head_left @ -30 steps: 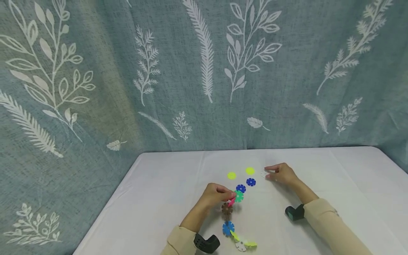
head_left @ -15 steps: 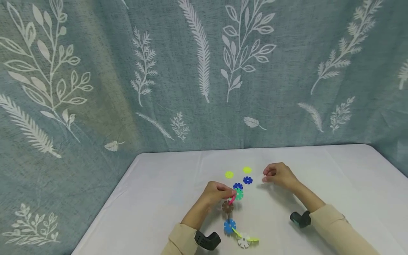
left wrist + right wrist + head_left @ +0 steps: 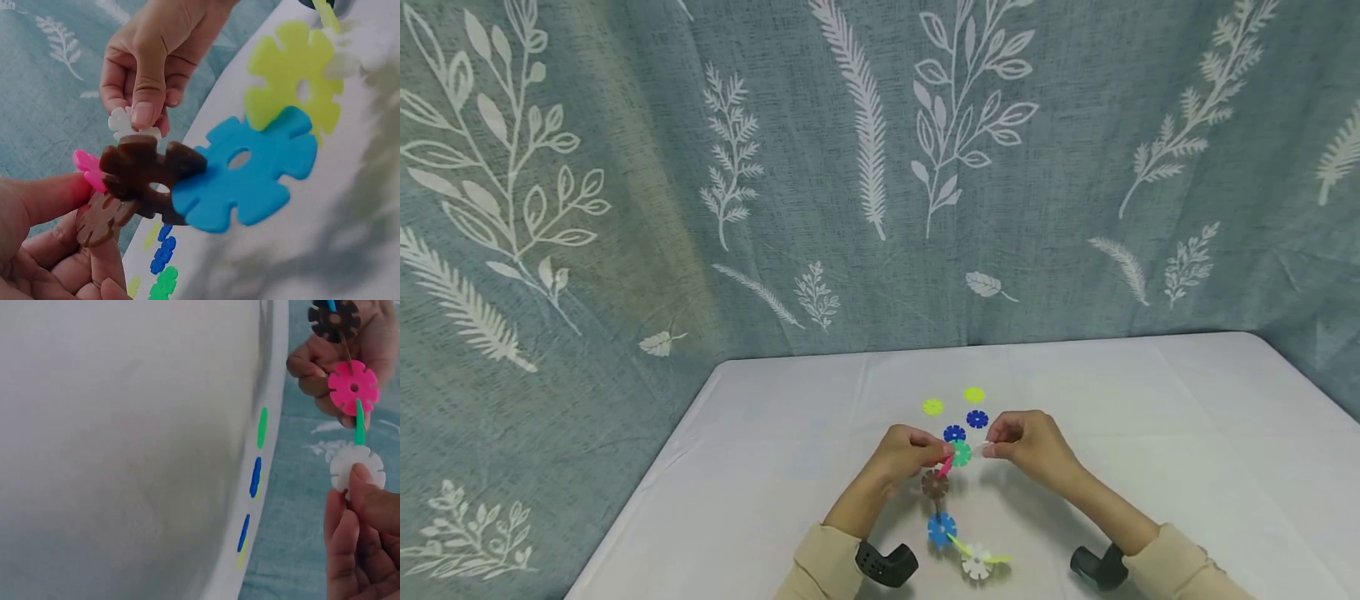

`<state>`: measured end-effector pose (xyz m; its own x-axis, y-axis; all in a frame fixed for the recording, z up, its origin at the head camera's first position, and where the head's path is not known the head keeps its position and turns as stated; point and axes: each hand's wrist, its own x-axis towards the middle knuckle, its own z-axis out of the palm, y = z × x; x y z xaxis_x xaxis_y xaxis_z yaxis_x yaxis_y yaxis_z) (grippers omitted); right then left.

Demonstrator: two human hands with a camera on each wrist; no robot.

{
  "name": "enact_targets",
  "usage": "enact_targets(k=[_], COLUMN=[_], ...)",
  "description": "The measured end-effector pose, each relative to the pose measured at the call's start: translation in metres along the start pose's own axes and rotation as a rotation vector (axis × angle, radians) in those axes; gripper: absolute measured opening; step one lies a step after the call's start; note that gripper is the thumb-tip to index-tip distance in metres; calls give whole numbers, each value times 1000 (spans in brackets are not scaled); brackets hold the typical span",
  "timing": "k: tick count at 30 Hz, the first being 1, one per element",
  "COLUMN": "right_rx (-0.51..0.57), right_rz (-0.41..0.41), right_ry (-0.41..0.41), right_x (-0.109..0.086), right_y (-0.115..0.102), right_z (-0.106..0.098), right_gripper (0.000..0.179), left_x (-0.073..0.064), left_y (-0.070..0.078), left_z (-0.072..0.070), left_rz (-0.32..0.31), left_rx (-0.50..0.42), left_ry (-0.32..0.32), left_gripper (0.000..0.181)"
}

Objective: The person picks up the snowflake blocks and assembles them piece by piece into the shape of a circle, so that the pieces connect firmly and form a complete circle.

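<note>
My left hand (image 3: pixel 910 457) pinches the pink notched disc (image 3: pixel 340 394) of a chain of interlocking snowflake discs. A green disc (image 3: pixel 959 453) is slotted into the pink one. Below the left hand hang brown discs (image 3: pixel 128 164), a blue disc (image 3: pixel 942 529), yellow discs (image 3: pixel 300 56) and a white disc (image 3: pixel 976 563). Between thumb and fingers, my right hand (image 3: pixel 1033 446) pinches another white disc (image 3: pixel 341 465). That disc's edge is right at the green disc's lower end in the right wrist view.
Two dark blue discs (image 3: pixel 977 419) and two yellow discs (image 3: pixel 974 394) lie on the white table (image 3: pixel 805 408) beyond the hands. Another green disc (image 3: pixel 262 428) lies near them. A patterned curtain (image 3: pixel 880 283) hangs behind the table.
The right hand picked up the white disc from the table's right side and brought it left and nearer, up to the green disc. The left hand keeps hold of the chain.
</note>
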<state>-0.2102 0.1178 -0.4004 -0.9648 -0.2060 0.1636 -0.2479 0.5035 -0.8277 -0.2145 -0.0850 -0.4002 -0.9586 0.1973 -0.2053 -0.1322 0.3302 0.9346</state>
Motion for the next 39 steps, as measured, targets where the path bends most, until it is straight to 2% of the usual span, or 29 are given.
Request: enact_targets(k=[6, 12, 17, 24, 34, 39], right_rx=[-19, 38, 84, 78, 92, 48], right_rz=[-26, 23, 43, 30, 29, 35], right_ry=[44, 74, 65, 67, 83, 108], right_x=[-2, -3, -1, 0, 0, 2], right_y=[-1, 0, 1, 1, 1, 0], right_z=[7, 11, 11, 10, 14, 16], right_gripper=[10, 12, 12, 13, 12, 14], left_x=[-2, -2, 0, 1, 4, 3], left_y=[-1, 0, -1, -3, -3, -1], left_z=[0, -1, 0, 1, 3, 7], left_rz=[-2, -48, -55, -50, -72, -63], left_rx=[-12, -5, -9, -38, -29, -34], left_ry=[27, 52, 48, 35, 66, 90], left_gripper=[25, 23, 20, 19, 20, 18])
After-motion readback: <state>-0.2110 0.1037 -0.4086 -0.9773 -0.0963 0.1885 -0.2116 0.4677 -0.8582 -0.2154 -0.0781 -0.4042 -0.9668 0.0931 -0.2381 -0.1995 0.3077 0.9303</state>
